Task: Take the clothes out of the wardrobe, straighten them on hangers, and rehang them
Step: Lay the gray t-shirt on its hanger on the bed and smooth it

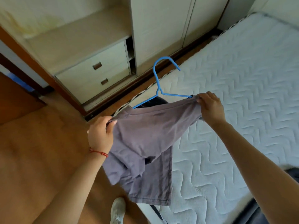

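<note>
A grey-purple T-shirt [150,136] hangs in front of me over the edge of the bed, draped on a blue wire hanger [159,81] whose hook points up toward the wardrobe. My left hand [101,135] pinches the shirt's left shoulder, and a red string bracelet is on that wrist. My right hand [210,107] grips the right shoulder of the shirt together with the hanger's right end. The left arm of the hanger is partly hidden under the fabric. The shirt's lower part hangs crumpled and folded.
The cream wardrobe [161,29] stands ahead, with a two-drawer unit [95,75] and open shelves to its left. A white quilted mattress [242,94] fills the right side. Wooden floor [40,151] lies on the left, my shoe [118,210] at the bottom, dark clothing [292,173] at the right edge.
</note>
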Tool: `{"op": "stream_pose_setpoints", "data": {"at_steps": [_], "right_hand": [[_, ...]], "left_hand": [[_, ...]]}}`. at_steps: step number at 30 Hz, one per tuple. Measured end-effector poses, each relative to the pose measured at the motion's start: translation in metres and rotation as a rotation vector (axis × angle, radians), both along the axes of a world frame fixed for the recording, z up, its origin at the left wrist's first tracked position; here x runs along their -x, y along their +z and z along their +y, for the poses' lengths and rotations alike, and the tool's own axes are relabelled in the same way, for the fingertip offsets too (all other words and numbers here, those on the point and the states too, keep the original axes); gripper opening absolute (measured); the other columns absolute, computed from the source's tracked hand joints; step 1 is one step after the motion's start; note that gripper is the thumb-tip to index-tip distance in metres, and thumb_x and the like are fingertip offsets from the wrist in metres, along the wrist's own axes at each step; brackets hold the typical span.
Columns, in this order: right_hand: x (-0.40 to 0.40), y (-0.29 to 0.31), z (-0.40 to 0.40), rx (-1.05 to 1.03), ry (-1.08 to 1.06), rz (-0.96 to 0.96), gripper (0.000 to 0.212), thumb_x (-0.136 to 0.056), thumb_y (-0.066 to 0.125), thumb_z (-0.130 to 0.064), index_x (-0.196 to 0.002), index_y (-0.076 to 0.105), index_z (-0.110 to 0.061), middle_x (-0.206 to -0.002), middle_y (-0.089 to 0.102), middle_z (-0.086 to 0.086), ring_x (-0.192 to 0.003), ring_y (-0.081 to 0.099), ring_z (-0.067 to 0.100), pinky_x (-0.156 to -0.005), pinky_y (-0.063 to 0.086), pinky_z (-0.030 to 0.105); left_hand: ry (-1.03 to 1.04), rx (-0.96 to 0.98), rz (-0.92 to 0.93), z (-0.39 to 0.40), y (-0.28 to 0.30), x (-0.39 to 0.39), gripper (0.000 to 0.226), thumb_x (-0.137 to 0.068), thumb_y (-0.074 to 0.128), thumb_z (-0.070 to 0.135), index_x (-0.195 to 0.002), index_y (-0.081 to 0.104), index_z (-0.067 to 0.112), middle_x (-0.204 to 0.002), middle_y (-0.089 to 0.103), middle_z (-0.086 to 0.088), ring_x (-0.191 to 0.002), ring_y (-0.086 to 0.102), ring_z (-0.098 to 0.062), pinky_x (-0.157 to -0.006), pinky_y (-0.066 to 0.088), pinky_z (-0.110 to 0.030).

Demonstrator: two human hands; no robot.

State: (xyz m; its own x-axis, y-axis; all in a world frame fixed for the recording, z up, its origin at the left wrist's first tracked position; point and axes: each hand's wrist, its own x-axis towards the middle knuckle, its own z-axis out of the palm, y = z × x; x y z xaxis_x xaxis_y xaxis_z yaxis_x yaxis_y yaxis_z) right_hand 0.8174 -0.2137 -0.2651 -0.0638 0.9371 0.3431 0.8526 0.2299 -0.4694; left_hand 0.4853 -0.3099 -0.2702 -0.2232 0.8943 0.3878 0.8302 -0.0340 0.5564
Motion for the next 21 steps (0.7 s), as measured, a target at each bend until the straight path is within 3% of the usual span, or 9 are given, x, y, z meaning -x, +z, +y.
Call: {"op": "stream_pose_setpoints", "data": {"at_steps": [7,14,18,21], "right_hand": [[0.033,0.100,0.001,-0.158,-0.109,-0.039,0.029,-0.093,0.041,-0.019,-0.104,0.063,-0.003,-0.097,0.063,0.017,-0.087,0.057,0.035,-0.065,0.034,0.029],[0.063,0.203,-0.009,-0.333,-0.197,-0.030,0.033,-0.092,0.040,-0.024,-0.106,0.063,-0.006,-0.099,0.062,0.017,-0.089,0.058,0.038,-0.069,0.045,0.041],[0.066,0.260,-0.022,-0.418,-0.280,-0.002,0.029,-0.091,0.043,-0.023,-0.104,0.065,-0.007,-0.100,0.062,0.015,-0.090,0.058,0.037,-0.069,0.040,0.035],[0.064,0.301,-0.038,-0.493,-0.308,0.005,0.024,-0.091,0.047,-0.018,-0.101,0.065,-0.005,-0.095,0.062,0.016,-0.085,0.058,0.037,-0.069,0.044,0.038]], "left_hand": [[-0.091,-0.224,0.042,0.060,0.102,0.052,0.024,-0.082,0.056,0.015,-0.088,0.067,-0.006,-0.083,0.068,-0.026,-0.075,0.065,-0.041,-0.066,0.046,-0.036],[-0.170,-0.370,0.010,0.102,0.197,0.088,0.021,-0.084,0.059,0.015,-0.091,0.067,-0.004,-0.088,0.068,-0.024,-0.081,0.063,-0.041,-0.071,0.045,-0.038],[-0.224,-0.462,-0.040,0.120,0.254,0.088,0.021,-0.084,0.060,0.014,-0.092,0.067,-0.003,-0.089,0.068,-0.024,-0.083,0.063,-0.039,-0.075,0.043,-0.035],[-0.284,-0.542,-0.057,0.131,0.296,0.083,0.020,-0.084,0.059,0.014,-0.090,0.068,-0.003,-0.087,0.068,-0.024,-0.080,0.063,-0.038,-0.073,0.039,-0.032]]}}
